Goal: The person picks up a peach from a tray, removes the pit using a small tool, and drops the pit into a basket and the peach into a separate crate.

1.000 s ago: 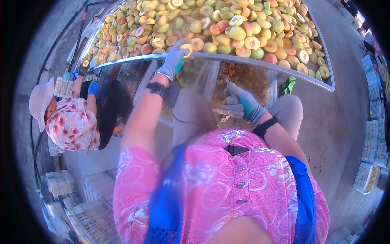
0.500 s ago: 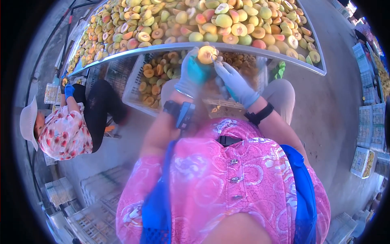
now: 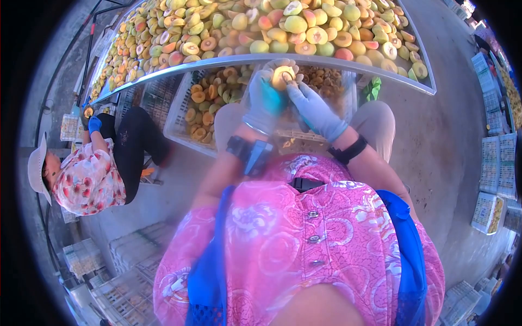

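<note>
Head view: a cut fruit half sits in the left grip, its round, pale-yellow face showing.
Left grip: fingers curled around the half; pale knit glove with a teal patch.
Right grip: just right of the left one, fingertips pinched narrow at the cut face; something thin and dark there is too small to identify.
Change: a second ago the left grip reached to the worktop's edge with a half and the right was well apart, lower; now both meet at the fruit.
Worktop: just beyond the grips, smooth metal rim, heaped with rounded yellow, green and red-blushed fruit halves.
Left crate: left of the grips, below the rim, white plastic, holding fleshy halves.
Brown pieces: behind the right grip, small and rough-looking.
Co-worker: far left of the grips, thin floral top, pale brimmed hat.
</note>
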{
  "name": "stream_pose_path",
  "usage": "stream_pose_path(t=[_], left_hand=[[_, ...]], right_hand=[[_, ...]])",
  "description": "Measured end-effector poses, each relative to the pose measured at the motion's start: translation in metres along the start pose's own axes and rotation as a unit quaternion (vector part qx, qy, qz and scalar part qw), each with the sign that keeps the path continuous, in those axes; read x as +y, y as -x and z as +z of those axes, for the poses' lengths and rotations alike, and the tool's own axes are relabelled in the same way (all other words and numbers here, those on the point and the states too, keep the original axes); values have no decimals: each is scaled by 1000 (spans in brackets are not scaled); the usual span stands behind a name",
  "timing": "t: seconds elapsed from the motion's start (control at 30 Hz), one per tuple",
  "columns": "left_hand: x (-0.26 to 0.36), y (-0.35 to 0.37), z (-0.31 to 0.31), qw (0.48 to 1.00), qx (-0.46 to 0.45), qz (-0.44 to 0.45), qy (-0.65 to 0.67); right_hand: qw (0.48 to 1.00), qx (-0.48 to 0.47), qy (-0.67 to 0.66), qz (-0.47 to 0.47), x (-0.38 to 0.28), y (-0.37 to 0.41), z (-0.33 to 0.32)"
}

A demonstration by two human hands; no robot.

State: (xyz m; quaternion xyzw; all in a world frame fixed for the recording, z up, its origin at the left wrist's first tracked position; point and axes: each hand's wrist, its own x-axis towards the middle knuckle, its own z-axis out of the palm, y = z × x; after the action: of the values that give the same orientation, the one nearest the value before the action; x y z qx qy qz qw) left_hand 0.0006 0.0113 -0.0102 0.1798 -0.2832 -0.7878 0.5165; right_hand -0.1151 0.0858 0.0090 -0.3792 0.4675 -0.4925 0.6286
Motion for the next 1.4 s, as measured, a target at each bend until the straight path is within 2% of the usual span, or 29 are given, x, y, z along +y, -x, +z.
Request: stream_pose_path(t=[0.13,0.2,0.27,0.3,0.37,0.4,0.47,0.53,0.6,0.63,0.7,0.83,0.87,0.93,1.0,1.07,1.1,1.13,1.17,1.2,1.23,1.27,1.3,1.33,1.37,1.4], left_hand=[[4,1,11,999,32,9,-33],[9,-2,9,992,78,-80,54],[4,-4,6,994,88,-60,13],[2,-5,4,994,95,-42,-28],[4,-2,8,992,92,-29,-80],[5,0,10,987,88,-16,-132],[14,4,17,989,78,-52,-114],[19,3,16,989,68,-87,-94],[19,0,12,982,32,-77,-171],[19,0,13,982,33,-77,-171],[18,1,12,974,-25,-84,-208],[18,7,19,975,-3,-92,-203],[16,7,18,980,33,-113,-161],[14,5,15,981,68,-134,-119],[15,3,11,972,-7,-109,-210],[15,2,13,974,-14,-132,-186],[16,1,14,974,-23,-154,-162],[16,2,17,974,-22,-153,-163],[16,4,21,979,19,-153,-133],[16,4,23,981,58,-153,-103],[15,0,20,981,58,-153,-104],[12,-7,11,986,98,-126,-40],[10,-12,0,986,138,-96,23],[19,-17,-20,992,73,-79,61],[34,-19,-19,994,70,-70,55],[48,-19,-17,990,131,19,-58]], right_hand=[[997,-20,69,-22,-2,5,-4],[994,-23,96,-36,2,3,-5],[981,-11,157,-110,11,-1,-4],[982,-11,156,-110,13,0,-7],[990,-33,136,15,-6,10,-5],[990,-33,135,16,-11,12,-7],[989,-98,28,105,-15,15,-11],[985,-119,-20,123,-13,15,-14],[978,-140,-69,142,-10,14,-16],[970,-148,-104,164,-9,14,-17],[959,-156,-142,188,-3,12,-20],[907,-235,-243,253,9,3,-30],[888,-260,-268,269,9,2,-31],[881,-283,-286,251,8,2,-31],[872,-304,-303,234,10,1,-32],[794,-380,-409,243,18,-2,-34],[793,-381,-409,244,20,-4,-34],[770,-404,-435,234,20,-5,-33],[746,-426,-460,224,18,-5,-33],[746,-427,-460,223,16,-4,-33],[781,-371,-451,219,8,2,-30],[813,-314,-441,215,5,6,-28],[812,-317,-441,215,9,5,-30],[785,-361,-460,207,16,0,-34],[754,-407,-476,197,20,-6,-37],[752,-417,-472,195,23,-10,-40]])
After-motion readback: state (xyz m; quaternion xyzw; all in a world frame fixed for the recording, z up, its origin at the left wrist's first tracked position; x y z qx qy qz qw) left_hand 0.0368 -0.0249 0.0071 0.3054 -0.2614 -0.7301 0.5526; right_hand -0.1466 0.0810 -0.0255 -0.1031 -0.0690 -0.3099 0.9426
